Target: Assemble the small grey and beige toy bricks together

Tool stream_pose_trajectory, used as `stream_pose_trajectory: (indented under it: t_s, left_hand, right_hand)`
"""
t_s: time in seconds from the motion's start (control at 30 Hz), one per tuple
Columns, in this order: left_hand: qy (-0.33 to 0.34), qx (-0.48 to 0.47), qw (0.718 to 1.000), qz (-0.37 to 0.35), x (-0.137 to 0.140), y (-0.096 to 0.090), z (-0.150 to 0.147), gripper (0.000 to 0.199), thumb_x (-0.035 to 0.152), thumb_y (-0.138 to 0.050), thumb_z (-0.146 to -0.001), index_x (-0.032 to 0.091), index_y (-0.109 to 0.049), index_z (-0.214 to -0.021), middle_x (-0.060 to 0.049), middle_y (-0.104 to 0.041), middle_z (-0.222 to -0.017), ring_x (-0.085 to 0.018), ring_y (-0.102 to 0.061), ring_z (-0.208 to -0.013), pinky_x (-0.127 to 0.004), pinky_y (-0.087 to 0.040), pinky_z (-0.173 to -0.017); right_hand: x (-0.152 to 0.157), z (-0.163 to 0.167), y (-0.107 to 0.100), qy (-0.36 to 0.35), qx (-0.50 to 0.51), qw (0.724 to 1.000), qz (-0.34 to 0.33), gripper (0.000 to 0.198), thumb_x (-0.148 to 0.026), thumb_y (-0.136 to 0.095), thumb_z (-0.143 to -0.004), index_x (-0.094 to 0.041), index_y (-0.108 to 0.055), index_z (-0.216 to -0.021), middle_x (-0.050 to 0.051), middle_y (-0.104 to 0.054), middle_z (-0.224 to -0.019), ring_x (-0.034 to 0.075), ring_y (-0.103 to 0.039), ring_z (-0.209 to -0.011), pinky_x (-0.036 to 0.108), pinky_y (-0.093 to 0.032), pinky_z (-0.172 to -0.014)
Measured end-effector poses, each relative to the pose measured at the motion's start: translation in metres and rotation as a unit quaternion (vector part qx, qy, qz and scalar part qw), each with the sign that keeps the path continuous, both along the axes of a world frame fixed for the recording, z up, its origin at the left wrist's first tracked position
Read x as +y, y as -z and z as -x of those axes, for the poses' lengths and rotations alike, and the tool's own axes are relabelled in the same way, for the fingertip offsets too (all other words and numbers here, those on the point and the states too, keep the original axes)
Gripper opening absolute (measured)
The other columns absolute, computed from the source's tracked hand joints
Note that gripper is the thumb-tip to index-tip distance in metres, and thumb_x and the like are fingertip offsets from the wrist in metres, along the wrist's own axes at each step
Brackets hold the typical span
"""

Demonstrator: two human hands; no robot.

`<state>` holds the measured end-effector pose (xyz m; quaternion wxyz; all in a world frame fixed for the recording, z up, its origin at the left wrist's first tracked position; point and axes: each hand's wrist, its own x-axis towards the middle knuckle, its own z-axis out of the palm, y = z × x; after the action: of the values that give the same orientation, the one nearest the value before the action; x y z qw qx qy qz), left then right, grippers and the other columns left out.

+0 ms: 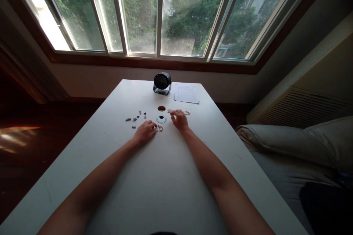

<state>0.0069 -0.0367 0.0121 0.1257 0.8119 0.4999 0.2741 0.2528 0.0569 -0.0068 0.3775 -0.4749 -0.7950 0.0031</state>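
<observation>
My left hand rests on the white table with its fingers curled together at a little cluster of white and yellowish pieces. Its fingertips meet the cluster's left side; what they pinch is too small to make out. Farther right, my right hand has bent fingers drawn together at the near side of beige strips with holes. Anything between those fingertips cannot be made out. Several small grey pieces lie scattered beyond my left hand. Between the hands sits a round metal-rimmed cover.
A dark round hole opens in the white table. Behind it stands a black round device on a bracket, beside a printed sheet. A sofa or bed with cushions is on the right; windows line the far wall.
</observation>
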Motion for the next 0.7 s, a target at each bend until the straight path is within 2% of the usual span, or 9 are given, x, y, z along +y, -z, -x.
stream_pose_trajectory:
  t_s: [0.13,0.33,0.5,0.7]
  left_hand:
    - [0.001,-0.013,1.0,0.0,0.001,0.001,0.0,0.018,0.025,-0.062,-0.083,0.023,-0.065,-0.1,-0.006,-0.062,-0.097,-0.023,-0.055,-0.092,-0.036,-0.043,-0.085]
    - [0.01,-0.037,0.999,0.001,0.0,0.002,-0.001,0.017,0.021,-0.057,-0.085,0.024,-0.065,-0.099,-0.005,-0.064,-0.09,-0.02,-0.057,-0.083,-0.034,-0.045,-0.079]
    - [0.013,-0.088,0.996,0.009,0.002,0.001,-0.001,0.021,0.017,-0.055,-0.084,0.024,-0.067,-0.099,-0.004,-0.067,-0.091,-0.019,-0.06,-0.083,-0.032,-0.047,-0.081]
    - [-0.056,-0.202,0.977,0.045,0.008,0.003,0.004,0.029,0.028,-0.058,-0.087,0.024,-0.061,-0.115,-0.003,-0.067,-0.091,-0.016,-0.061,-0.077,-0.029,-0.048,-0.074]
  right_hand:
    - [-0.011,0.013,-0.005,-0.062,-0.015,0.998,-0.006,0.014,-0.017,-0.054,-0.091,-0.021,-0.067,-0.095,0.006,-0.068,-0.095,0.022,-0.056,-0.094,0.035,-0.043,-0.089]
    - [-0.018,0.023,-0.008,-0.093,-0.017,0.996,-0.003,0.012,-0.018,-0.055,-0.092,-0.022,-0.067,-0.092,0.005,-0.068,-0.09,0.02,-0.058,-0.091,0.033,-0.044,-0.084]
    - [-0.026,0.034,-0.011,-0.116,-0.019,0.993,-0.007,0.012,-0.017,-0.056,-0.091,-0.022,-0.066,-0.09,0.003,-0.068,-0.085,0.019,-0.058,-0.084,0.032,-0.043,-0.082]
    - [-0.035,0.046,-0.014,-0.159,-0.029,0.987,0.0,0.015,-0.016,-0.058,-0.09,-0.023,-0.068,-0.1,0.004,-0.069,-0.091,0.019,-0.058,-0.086,0.032,-0.044,-0.082]
